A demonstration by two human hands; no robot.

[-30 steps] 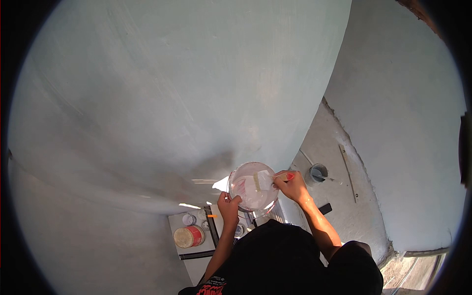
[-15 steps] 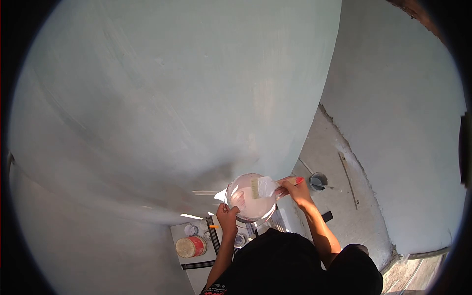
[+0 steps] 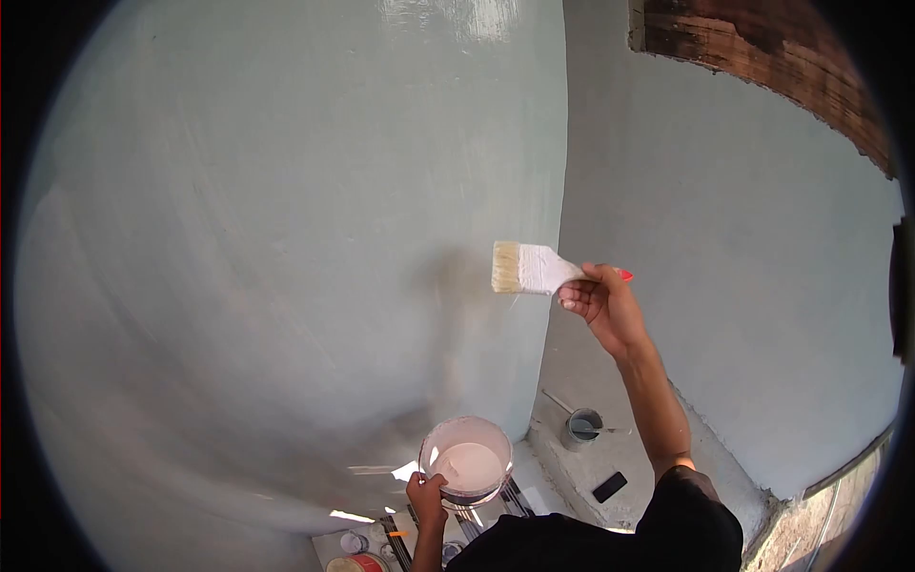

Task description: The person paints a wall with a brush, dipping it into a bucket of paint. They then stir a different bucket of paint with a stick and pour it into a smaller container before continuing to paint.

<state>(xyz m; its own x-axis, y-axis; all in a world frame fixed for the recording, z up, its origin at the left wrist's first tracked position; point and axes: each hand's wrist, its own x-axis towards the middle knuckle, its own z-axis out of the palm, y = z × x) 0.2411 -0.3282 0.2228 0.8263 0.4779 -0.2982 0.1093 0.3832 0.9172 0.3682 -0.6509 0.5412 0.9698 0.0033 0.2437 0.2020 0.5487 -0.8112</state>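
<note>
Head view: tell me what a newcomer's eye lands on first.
First the wide paintbrush, raised in the right hand at the middle of the picture, against the pale grey-green wall. Then the round bucket of whitish paint low down, its rim gripped by the left hand. A dark wooden beam crosses the upper right.

The wall (image 3: pixel 286 238) looks smooth and matt, pale grey-green. The brush (image 3: pixel 524 269) has pale bristles. The beam (image 3: pixel 762 67) is rough, dark wood.
</note>
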